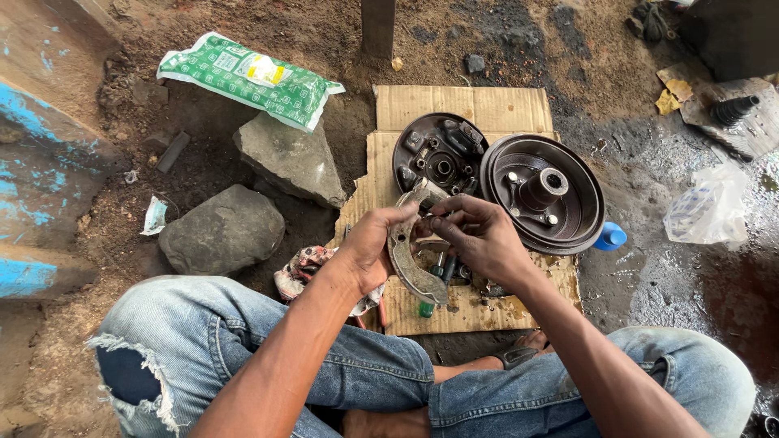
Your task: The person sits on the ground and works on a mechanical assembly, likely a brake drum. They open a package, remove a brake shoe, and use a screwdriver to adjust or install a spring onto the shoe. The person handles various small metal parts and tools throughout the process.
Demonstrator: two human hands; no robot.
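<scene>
Left hand [375, 247] and right hand [479, 237] grip a curved brake shoe [408, 268] over cardboard [466, 105]

A flat green-and-white printed plastic pouch [251, 79] lies on the dirt ground at upper left; a crumpled clear plastic bag [707, 208] sits at right.

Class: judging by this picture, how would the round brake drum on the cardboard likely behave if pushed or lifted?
The brake drum looks like thick metal, so probably heavy and rigid. It lies flat on the cardboard, so it would likely slide rather than roll. Its grimy surface may feel slippery.
</scene>
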